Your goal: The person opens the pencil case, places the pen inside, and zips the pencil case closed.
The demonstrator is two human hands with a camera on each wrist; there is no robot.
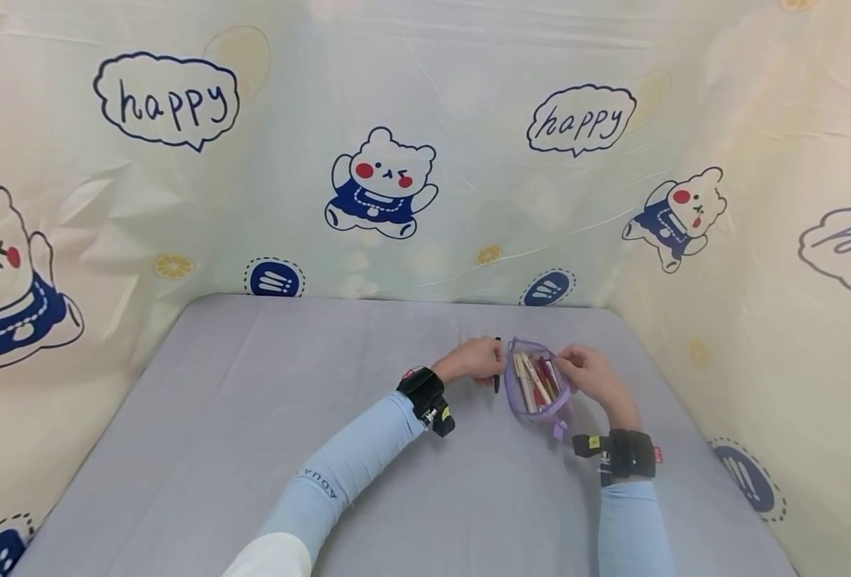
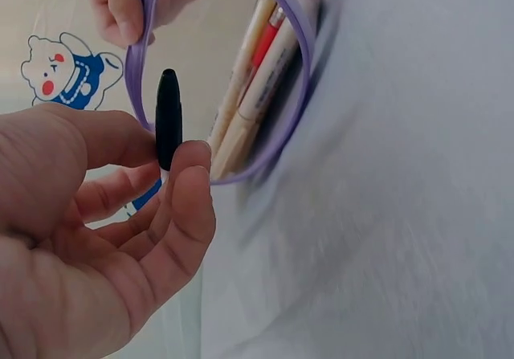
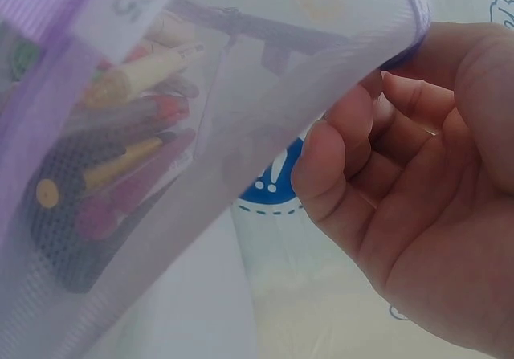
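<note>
A purple mesh pencil case [image 1: 538,415] stands unzipped on the table, its mouth spread wide. Inside it lie several pens [image 2: 261,86], white, cream and red ones among them. My right hand [image 1: 590,373] pinches the case's right rim between thumb and fingers. Just left of the mouth, my left hand [image 1: 477,358] pinches a black pen [image 2: 168,118] between thumb and fingertips, apart from the other pens. Through the mesh in the right wrist view, more pens and a dark dotted item [image 3: 68,238] show blurred.
The grey table [image 1: 288,385] stretches out to the left and in front of the case. A printed curtain [image 1: 469,72] with bears and lettering hangs along the table's back and sides.
</note>
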